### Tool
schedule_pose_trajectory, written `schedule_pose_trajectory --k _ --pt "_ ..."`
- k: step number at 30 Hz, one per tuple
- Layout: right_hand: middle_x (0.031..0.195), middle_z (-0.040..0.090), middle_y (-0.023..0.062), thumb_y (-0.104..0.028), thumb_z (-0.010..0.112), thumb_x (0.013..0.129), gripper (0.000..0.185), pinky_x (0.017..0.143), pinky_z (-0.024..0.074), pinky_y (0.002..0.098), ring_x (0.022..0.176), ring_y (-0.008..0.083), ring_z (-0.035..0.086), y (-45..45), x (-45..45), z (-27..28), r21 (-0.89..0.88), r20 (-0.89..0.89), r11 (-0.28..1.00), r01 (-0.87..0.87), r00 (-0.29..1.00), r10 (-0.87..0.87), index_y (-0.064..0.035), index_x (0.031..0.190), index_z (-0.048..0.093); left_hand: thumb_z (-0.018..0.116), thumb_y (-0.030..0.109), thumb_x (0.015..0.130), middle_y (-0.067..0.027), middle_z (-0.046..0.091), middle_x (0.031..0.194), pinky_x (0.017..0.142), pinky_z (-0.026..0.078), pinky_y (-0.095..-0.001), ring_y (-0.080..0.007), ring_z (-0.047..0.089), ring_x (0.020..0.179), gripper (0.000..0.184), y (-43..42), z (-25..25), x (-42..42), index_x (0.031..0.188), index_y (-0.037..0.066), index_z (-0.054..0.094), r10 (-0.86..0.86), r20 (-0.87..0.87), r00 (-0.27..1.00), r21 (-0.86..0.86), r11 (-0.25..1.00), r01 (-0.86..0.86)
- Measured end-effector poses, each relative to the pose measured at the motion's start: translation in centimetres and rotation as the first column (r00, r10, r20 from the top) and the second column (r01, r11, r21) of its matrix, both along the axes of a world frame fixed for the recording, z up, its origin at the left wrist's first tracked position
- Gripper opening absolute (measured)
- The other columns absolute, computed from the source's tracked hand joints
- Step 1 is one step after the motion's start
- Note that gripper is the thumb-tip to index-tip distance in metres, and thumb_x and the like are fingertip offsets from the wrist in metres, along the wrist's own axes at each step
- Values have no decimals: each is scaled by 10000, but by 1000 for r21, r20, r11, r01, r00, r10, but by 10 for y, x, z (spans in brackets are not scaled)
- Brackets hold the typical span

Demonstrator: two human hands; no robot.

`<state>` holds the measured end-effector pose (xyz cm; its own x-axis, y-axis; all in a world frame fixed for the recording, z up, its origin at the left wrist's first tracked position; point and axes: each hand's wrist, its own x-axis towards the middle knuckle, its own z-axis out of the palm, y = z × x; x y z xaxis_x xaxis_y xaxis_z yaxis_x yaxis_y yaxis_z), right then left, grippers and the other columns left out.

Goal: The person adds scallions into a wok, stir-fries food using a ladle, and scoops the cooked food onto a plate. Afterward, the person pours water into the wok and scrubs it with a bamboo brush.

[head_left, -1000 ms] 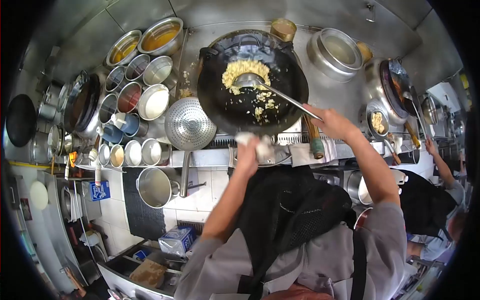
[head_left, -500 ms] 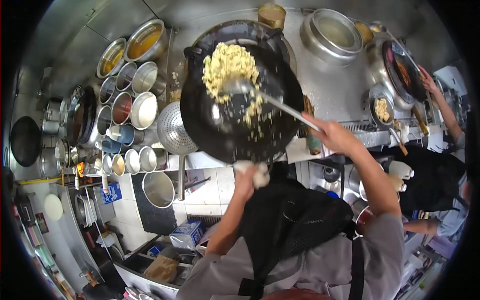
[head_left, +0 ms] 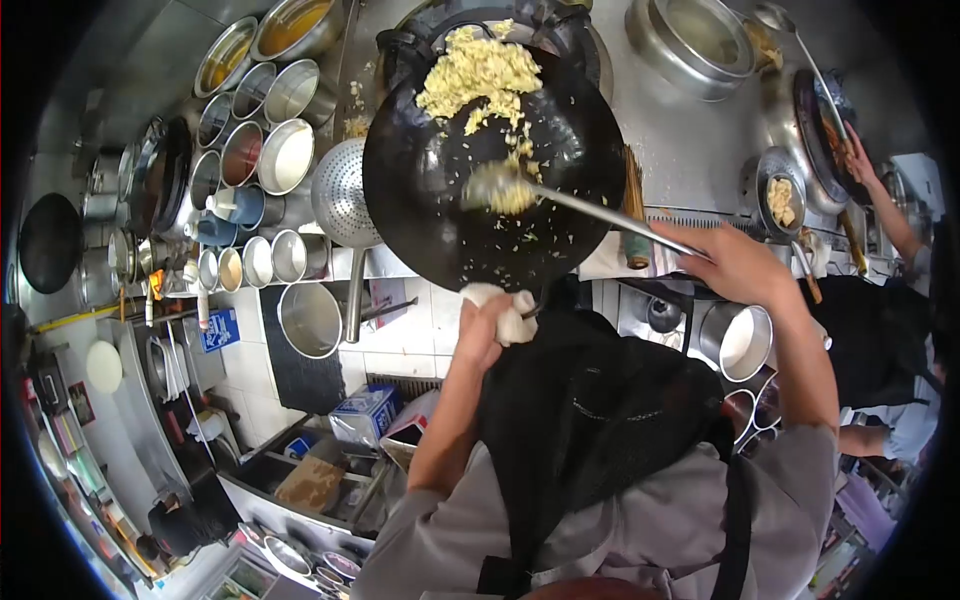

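My left hand (head_left: pixel 482 330) is closed around a folded white cloth (head_left: pixel 515 325) at the near rim of a big black wok (head_left: pixel 430 215); the cloth hides the part of the wok beneath it. In my right hand (head_left: pixel 725 262) is the long metal handle of a ladle (head_left: pixel 610 215). The bowl of the ladle lies low over the middle of the wok, blurred, with some rice at it. Yellow fried rice (head_left: pixel 480 75) is massed at the far side of the wok, some grains appearing airborne past the rim. Loose grains dot the black surface.
Left of the wok rests a perforated strainer (head_left: pixel 345 195), beside several metal seasoning pots (head_left: pixel 288 155). A bamboo brush (head_left: pixel 635 210) lies to the right. Large nested pots (head_left: pixel 700 45) stand farther back. At far right, a co-worker's hand (head_left: pixel 857 158) holds another ladle over a second wok.
The rice has gone from a heap around the ladle to the far side of the wok. My right hand and the ladle have drawn back, nearer and to the right. The view has shifted.
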<state>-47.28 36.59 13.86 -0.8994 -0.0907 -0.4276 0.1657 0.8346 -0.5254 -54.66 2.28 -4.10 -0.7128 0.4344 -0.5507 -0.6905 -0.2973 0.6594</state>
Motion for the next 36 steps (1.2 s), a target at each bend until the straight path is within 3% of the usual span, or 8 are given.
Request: schedule_pose_trajectory --k 4,11,14,17,19,23,28,36 --pt "1105 710 228 -138 611 963 556 880 526 454 979 435 676 0 -25 14 26 -38 999 27 999 -26 -247 1498 505 561 37 933 -153 671 956 589 592 -383 -256 694 766 78 51 54 -67 1004 3 562 91 13 996 10 996 -91" --pt "993 707 262 -171 628 958 565 877 526 496 916 445 683 -4 -12 -42 38 -181 994 104 979 -96 -236 1503 494 625 -2 913 -144 558 1341 962 551 -408 -253 608 1201 574 -2 -38 -2 1442 -3 403 -100 -23 995 -51 994 99" --pt "1081 724 215 -186 639 959 541 906 508 454 966 396 697 17 4 31 -31 -16 997 -76 997 75 -235 1485 526 605 4 881 -152 655 1114 825 594 -392 -261 690 982 343 6 22 -26 1219 -39 561 -48 22 999 -146 988 50" --pt "1064 708 246 -128 624 954 568 812 525 432 880 373 699 -19 -49 64 190 250 972 135 951 -181 -238 1500 509 605 94 921 -136 668 959 670 599 -367 -249 693 779 193 46 49 -105 1059 -40 585 3 11 1000 61 998 -4" --pt "916 681 288 -168 587 984 566 773 516 471 813 417 688 5 -54 -53 82 -139 989 120 984 -108 -262 1527 456 598 110 947 -134 665 962 660 601 -370 -245 694 779 175 56 18 -95 1050 -29 572 9 -25 1000 16 1000 -9" --pt "1020 716 237 -171 617 967 548 854 536 486 916 409 700 -31 -16 -38 108 -50 967 230 973 -226 -253 1497 505 621 23 926 -163 657 1138 817 626 -433 -278 701 996 291 4 -45 -13 1205 1 539 -34 55 998 -90 995 39" --pt "912 716 205 -170 633 955 539 807 551 483 827 393 696 -19 -10 40 139 91 988 69 992 -82 -229 1480 527 597 90 924 -165 692 943 696 600 -389 -254 720 811 119 32 53 -79 981 -13 619 -6 -1 1000 -53 999 6" --pt "995 689 277 -192 648 983 554 805 532 452 870 407 694 -27 -38 -81 -195 -354 921 337 851 -387 -223 1511 484 638 -8 895 -123 597 1156 866 598 -411 -256 651 1068 390 26 -31 -41 1247 32 476 -83 -138 987 -19 997 81"
